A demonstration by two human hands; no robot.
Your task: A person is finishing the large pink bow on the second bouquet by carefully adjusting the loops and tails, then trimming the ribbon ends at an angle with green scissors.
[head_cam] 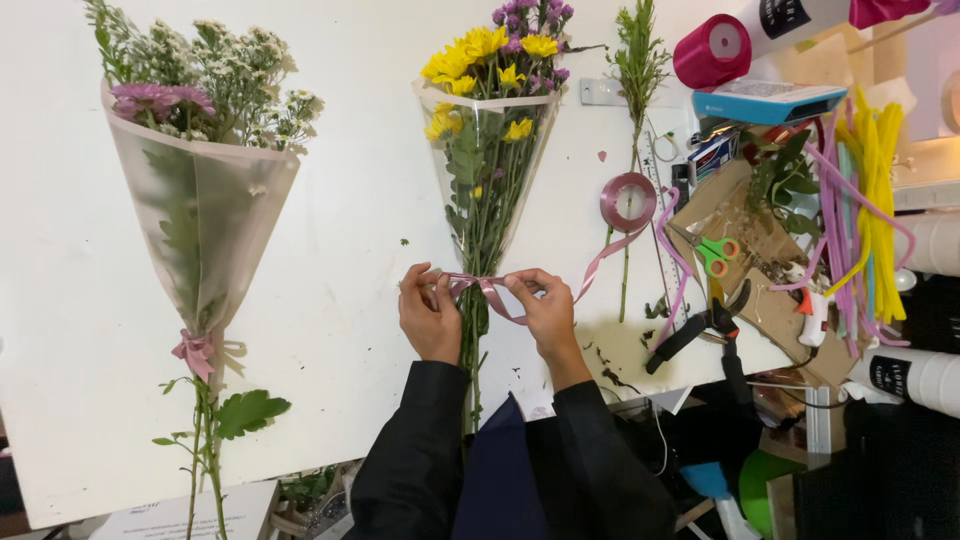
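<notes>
Pinching a narrow pink satin ribbon (490, 290) with both hands at centre frame: left hand (428, 318) fingers closed on the ribbon's left end, right hand (545, 312) fingers closed on a loop of it, just right of the stems. The ribbon crosses the stems of the yellow-and-purple flower bouquet in a clear plastic cone sleeve (487, 150), right where the sleeve narrows. Bouquet lies flat on the white worktop (340, 300), long axis vertical in frame, blooms pointing to the top edge, cut stems pointing down toward the person. Ribbon tail runs up-right to the pink ribbon spool (628, 202), right of the bouquet. A second wrapped bouquet of white and purple flowers with a pink bow (200, 200) lies at left, same orientation. Green-handled scissors (716, 254) sit on cardboard at right, black pruning shears (705, 330) below them.
</notes>
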